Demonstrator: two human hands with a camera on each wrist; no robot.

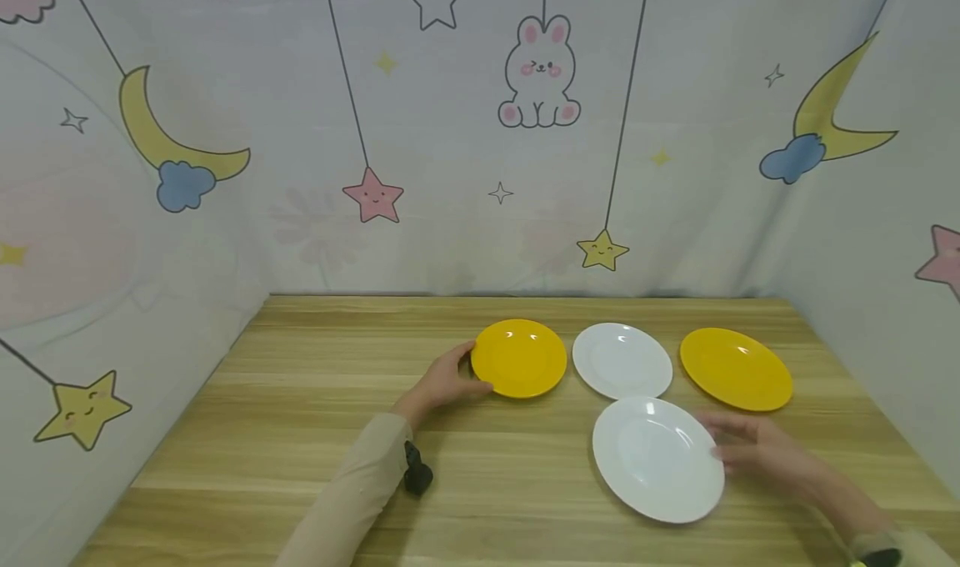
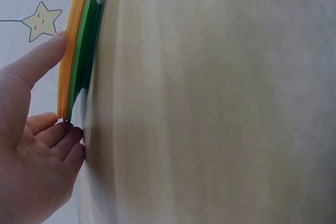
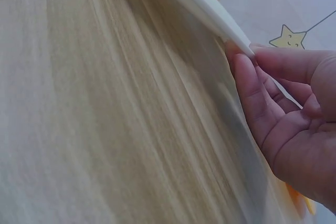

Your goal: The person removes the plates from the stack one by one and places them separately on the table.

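At the left rim of a yellow plate (image 1: 519, 358) lies my left hand (image 1: 446, 377), its thumb and fingers spread along the edge. In the left wrist view this yellow plate (image 2: 73, 51) sits on top of a green plate (image 2: 84, 51), and the thumb and fingertips of the left hand (image 2: 39, 129) touch the rims. A larger white plate (image 1: 656, 460) is tilted in front of the others. My right hand (image 1: 757, 450), blurred in the head view, pinches its right rim. Close up, the thumb and fingers of the right hand (image 3: 294, 103) hold the white plate's edge (image 3: 210, 11).
Behind the held plate, another white plate (image 1: 622, 361) lies on the wooden table (image 1: 315, 350). A yellow plate (image 1: 735, 368) lies to its right. A cloth backdrop (image 1: 465, 133) with printed stars, moons and a rabbit encloses the table's back and sides.
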